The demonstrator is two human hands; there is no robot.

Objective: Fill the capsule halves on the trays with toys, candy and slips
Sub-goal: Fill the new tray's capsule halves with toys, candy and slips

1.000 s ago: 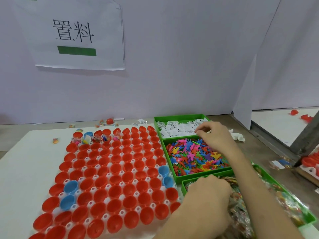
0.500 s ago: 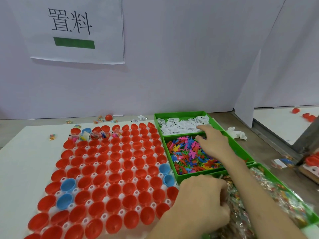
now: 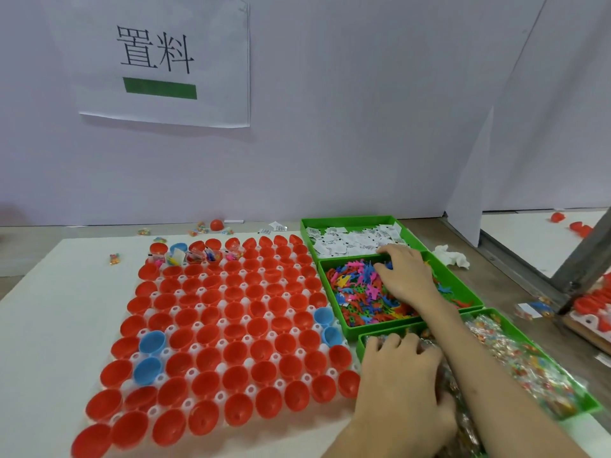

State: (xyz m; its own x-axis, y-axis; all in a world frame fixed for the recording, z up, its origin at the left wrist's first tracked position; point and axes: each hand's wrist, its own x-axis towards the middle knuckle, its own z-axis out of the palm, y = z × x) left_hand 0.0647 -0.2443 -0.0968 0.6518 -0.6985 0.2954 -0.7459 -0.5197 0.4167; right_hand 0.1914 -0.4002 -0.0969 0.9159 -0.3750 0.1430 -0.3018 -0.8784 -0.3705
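"Head view: where are the hands?"
"The right hand (image 3: 408, 276) lies knuckles-up on the toys (image 3: 360, 292) in the middle bin (image 3: 370, 329), fingers bent down into them. I cannot tell whether it holds one. The left hand (image 3: 403, 386) is in the near bin (image 3: 362, 345), fingers curled over the candy (image 3: 515, 358); any grip is hidden too."
"And the slips?"
"The slips (image 3: 347, 241) fill the far bin (image 3: 347, 220), just beyond the right hand."
"The halves?"
"Red and a few blue halves (image 3: 231, 325) sit open side up in a white tray (image 3: 190, 371) on the worktop (image 3: 49, 309), left of the bins. Only some in the far row (image 3: 195, 256) hold anything."
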